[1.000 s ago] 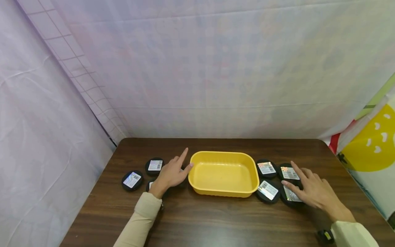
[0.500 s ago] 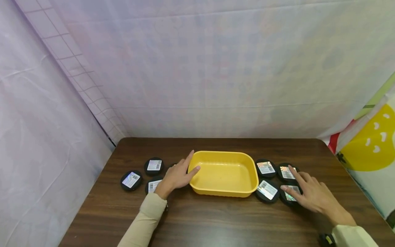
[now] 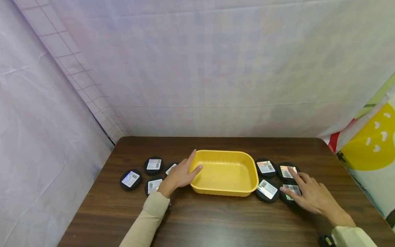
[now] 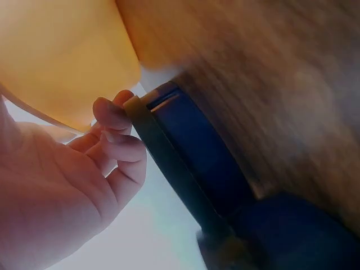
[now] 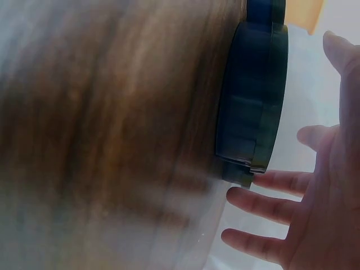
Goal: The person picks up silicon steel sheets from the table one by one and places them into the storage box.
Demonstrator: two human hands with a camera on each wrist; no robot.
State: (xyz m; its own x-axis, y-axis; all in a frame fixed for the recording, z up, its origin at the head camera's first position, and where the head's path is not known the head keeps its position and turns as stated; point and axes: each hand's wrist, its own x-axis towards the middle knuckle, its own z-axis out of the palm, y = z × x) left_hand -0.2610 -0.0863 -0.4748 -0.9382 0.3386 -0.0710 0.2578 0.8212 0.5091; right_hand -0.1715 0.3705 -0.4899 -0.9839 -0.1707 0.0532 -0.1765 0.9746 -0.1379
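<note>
My left hand (image 3: 180,174) is at the left end of a yellow plastic basin (image 3: 224,191). Its index finger points forward along the rim, while the thumb reaches over the inside. The left wrist view shows the other fingers loosely bent beside the lid edge of a round black container (image 4: 188,149); contact is unclear. On the other side, my right hand (image 3: 313,195) is spread above two round black containers, a rear one (image 3: 284,174) and a front one (image 3: 288,198). In the right wrist view, its fingertips come close to a container's edge (image 5: 250,101).
Several round black containers with pale labels flank the basin: a far-left one (image 3: 131,179) and others on the left, a rear one (image 3: 266,167) and a front one (image 3: 267,190) beside its right end. All stand on a dark wooden table (image 3: 216,219). A pale cloth (image 3: 216,85) hangs behind.
My left hand has moved right, from beside the basin to its left rim, uncovering containers behind it. My right hand has shifted slightly left over its containers. The basin stays put.
</note>
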